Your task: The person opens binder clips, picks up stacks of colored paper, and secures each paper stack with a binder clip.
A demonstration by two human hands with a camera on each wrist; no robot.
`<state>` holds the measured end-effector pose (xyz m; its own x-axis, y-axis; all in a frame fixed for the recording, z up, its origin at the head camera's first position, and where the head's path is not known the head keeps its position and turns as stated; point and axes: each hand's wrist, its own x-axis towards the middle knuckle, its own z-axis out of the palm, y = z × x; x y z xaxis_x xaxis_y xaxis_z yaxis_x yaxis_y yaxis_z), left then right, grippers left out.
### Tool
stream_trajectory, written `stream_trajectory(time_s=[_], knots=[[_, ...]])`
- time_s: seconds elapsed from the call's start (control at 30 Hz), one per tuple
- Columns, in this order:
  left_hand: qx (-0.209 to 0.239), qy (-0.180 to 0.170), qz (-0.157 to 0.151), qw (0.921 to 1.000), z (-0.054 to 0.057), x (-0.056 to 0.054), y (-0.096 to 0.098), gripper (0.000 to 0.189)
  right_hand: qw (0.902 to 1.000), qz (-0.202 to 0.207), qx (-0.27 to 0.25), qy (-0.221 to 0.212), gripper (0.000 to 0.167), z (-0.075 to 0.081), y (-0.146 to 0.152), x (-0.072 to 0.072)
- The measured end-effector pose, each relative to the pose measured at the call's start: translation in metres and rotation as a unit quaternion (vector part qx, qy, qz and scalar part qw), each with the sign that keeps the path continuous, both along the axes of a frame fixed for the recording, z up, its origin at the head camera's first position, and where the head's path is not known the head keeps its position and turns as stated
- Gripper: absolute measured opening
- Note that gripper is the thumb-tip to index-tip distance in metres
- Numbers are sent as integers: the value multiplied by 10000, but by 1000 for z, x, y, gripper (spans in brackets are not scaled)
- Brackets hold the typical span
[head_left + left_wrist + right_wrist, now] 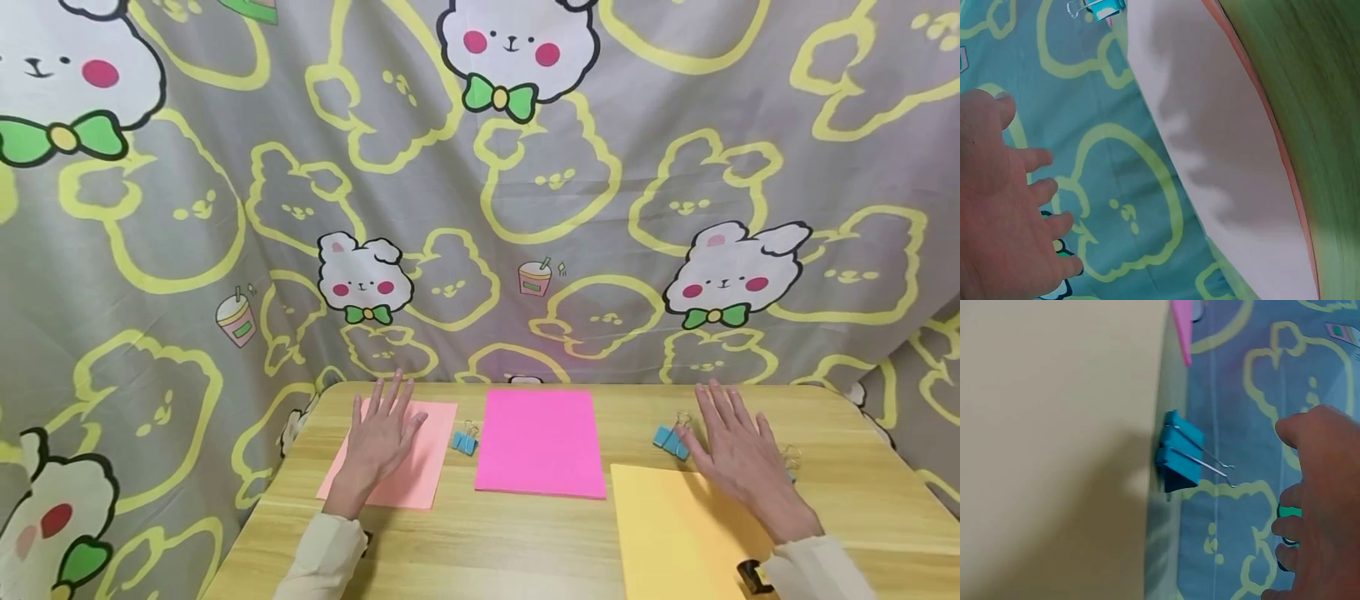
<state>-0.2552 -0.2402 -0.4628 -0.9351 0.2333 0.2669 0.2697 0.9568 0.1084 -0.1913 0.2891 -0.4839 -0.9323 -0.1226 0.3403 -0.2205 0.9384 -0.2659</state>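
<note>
My left hand (378, 442) is held above a stack of light pink paper (433, 454), palm down with fingers extended. In the left wrist view, that hand (1013, 206) is clear of the paper (1210, 131), and its shadow falls across the top sheet. My right hand (742, 458) hovers over the far edge of a yellow paper stack (663, 533), fingers straight and thumb out to the side. Near its thumb lies a blue binder clip (670, 442). Another clip (791, 460) is mostly hidden behind this hand. Neither hand holds anything.
A bright magenta paper stack (540, 442) lies mid-table, with a blue binder clip (465, 442) between it and the light pink stack. The wooden table (525, 550) ends at a grey patterned curtain (450, 200) behind and at the sides.
</note>
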Motion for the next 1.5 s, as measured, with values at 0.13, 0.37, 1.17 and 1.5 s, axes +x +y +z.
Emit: stream_trajectory(time_s=[0.13,0.37,1.17,1.5], knots=[[23,-9,-5,10000,2,3,1,65,9997,27,-231,-37,78,5,-6,5],[300,-21,-89,9995,1,0,-2,65,9954,433,-734,431,70,19,-33,6],[441,-883,745,9923,-9,12,-42,59,9794,1184,-1564,-475,62,3,-170,-49],[506,-1952,1499,9679,-1,18,-56,50,9665,1437,-1959,-822,51,-10,-231,-62]])
